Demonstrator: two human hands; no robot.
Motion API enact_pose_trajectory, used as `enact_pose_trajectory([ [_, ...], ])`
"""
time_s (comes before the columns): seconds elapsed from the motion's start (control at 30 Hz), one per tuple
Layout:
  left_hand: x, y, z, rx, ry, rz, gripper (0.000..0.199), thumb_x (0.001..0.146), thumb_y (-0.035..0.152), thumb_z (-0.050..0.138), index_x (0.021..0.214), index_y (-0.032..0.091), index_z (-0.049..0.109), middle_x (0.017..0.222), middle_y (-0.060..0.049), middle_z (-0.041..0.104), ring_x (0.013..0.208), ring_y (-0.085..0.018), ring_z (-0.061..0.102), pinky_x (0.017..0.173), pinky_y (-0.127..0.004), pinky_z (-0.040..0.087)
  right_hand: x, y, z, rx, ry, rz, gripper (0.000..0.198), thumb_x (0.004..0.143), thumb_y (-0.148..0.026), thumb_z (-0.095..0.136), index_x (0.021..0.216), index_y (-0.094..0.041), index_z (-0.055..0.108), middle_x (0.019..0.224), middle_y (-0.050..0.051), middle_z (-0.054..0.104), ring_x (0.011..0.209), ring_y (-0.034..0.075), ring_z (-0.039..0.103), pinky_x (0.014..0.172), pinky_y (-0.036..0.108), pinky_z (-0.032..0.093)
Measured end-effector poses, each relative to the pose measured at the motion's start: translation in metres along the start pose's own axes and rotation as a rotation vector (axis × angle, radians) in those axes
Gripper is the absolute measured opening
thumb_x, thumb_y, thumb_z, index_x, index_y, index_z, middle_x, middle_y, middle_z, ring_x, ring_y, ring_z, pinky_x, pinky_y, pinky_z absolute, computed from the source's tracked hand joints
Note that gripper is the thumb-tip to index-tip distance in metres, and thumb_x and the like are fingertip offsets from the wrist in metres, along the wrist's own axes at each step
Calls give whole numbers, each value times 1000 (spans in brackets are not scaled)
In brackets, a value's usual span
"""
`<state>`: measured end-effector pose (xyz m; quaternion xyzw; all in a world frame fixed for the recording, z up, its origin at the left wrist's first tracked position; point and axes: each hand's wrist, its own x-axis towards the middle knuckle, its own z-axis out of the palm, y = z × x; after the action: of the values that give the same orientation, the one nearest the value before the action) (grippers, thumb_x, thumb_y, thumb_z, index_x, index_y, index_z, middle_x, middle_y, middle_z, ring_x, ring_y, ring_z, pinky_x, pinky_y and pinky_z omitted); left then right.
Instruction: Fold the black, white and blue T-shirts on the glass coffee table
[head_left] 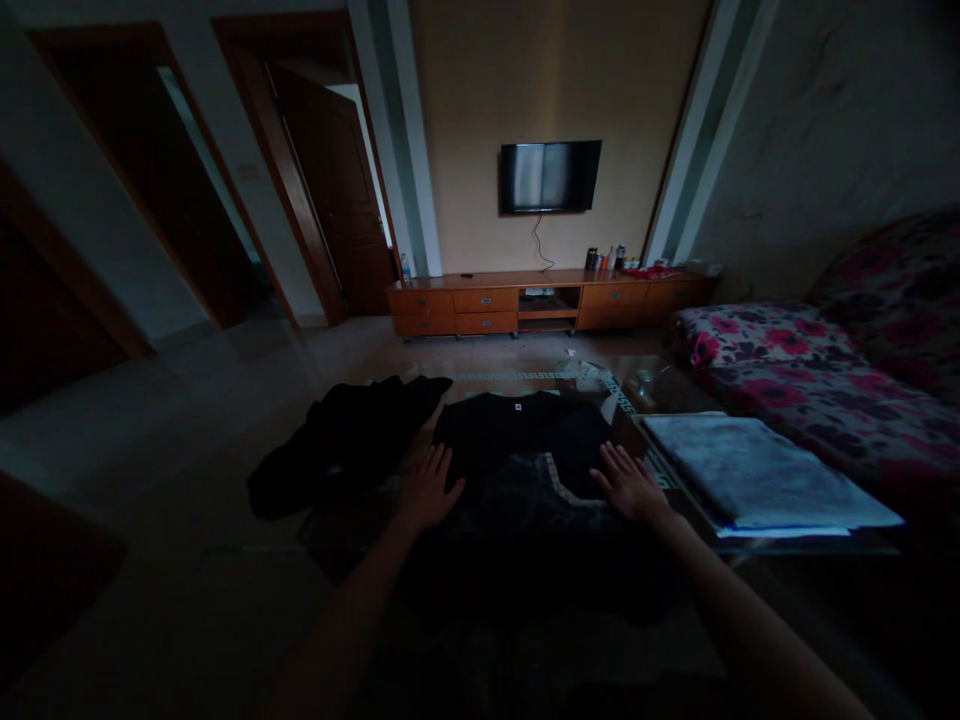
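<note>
A dark T-shirt [510,500] lies spread on the glass table [517,378], its collar with a small white label at the far end. A pale curved band shows on its front. My left hand [430,488] rests on the shirt's left edge, fingers stretched out. Over on the right edge lies my right hand [628,482], flat with its fingers spread. Neither hand grips anything that I can see. Another black garment [345,440] lies crumpled to the left of the shirt. The shirt's near part is lost in the dark.
A folded light-blue cloth [757,470] lies on the table's right side. Beyond it stands a flowered sofa [810,370]. A low wooden cabinet [487,300] with bottles on top runs along the far wall under a television [550,177]. A small glass dish [645,380] sits near the table's far right.
</note>
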<state>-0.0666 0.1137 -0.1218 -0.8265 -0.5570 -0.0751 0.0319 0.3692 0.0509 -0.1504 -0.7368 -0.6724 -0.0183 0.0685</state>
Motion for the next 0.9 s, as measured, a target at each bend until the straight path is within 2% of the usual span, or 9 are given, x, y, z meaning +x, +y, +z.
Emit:
enact_pose_trajectory([
  [0.1, 0, -1, 0, -4, -9, -9, 73, 97, 60, 34, 155, 16, 38, 165, -11, 31, 154, -27, 22, 124, -44, 20, 1, 10, 4, 29, -13, -41, 69, 99, -54, 31, 159, -20, 31, 166, 8, 23, 155, 24, 18, 124, 49, 19],
  [0.27, 3, -1, 2, -4, -43, -70, 74, 97, 60, 34, 156, 16, 36, 166, -12, 27, 154, -29, 22, 123, -47, 21, 4, 29, 0, 56, -20, -120, 68, 100, -55, 33, 160, -24, 29, 166, 5, 23, 155, 23, 18, 124, 48, 19],
  [0.37, 6, 0, 4, -6, -47, -78, 75, 97, 60, 34, 157, 16, 34, 166, -12, 25, 154, -28, 21, 123, -47, 20, 2, 25, -7, 45, -10, -129, 69, 100, -55, 34, 160, -21, 29, 166, 7, 23, 155, 24, 17, 125, 47, 15],
  [0.47, 9, 1, 5, -12, -38, -83, 74, 97, 60, 34, 157, 17, 34, 166, -11, 26, 154, -28, 21, 123, -47, 20, -2, 15, -14, 78, -4, -186, 69, 100, -59, 36, 160, -28, 27, 167, 4, 20, 155, 24, 16, 125, 48, 15],
  [0.57, 8, 2, 5, -14, -35, -85, 73, 97, 60, 33, 157, 18, 34, 166, -10, 26, 154, -28, 21, 123, -47, 20, -5, 12, -16, 121, -42, -234, 66, 98, -64, 38, 158, -36, 32, 168, 2, 19, 155, 26, 18, 124, 49, 19],
  [0.7, 8, 1, 0, -14, -45, -89, 73, 97, 60, 35, 156, 17, 35, 166, -12, 27, 154, -29, 21, 122, -48, 20, -1, 13, -21, 129, -52, -194, 62, 100, -63, 35, 153, -33, 43, 165, 6, 29, 151, 26, 29, 123, 48, 21],
  [0.8, 17, 4, -9, -9, -52, -109, 66, 97, 60, 34, 148, 20, 47, 160, -13, 40, 148, -33, 34, 119, -53, 24, 7, -2, -31, 116, -10, -89, 57, 103, -57, 29, 142, -27, 57, 155, 8, 47, 143, 27, 42, 122, 50, 21],
  [0.9, 35, 13, -19, 11, -3, -87, 55, 99, 56, 34, 130, 19, 61, 140, -16, 60, 133, -34, 51, 116, -53, 27, 16, -31, -40, 136, 27, -106, 59, 100, -58, 36, 143, -21, 54, 153, 11, 48, 141, 29, 44, 120, 49, 25],
])
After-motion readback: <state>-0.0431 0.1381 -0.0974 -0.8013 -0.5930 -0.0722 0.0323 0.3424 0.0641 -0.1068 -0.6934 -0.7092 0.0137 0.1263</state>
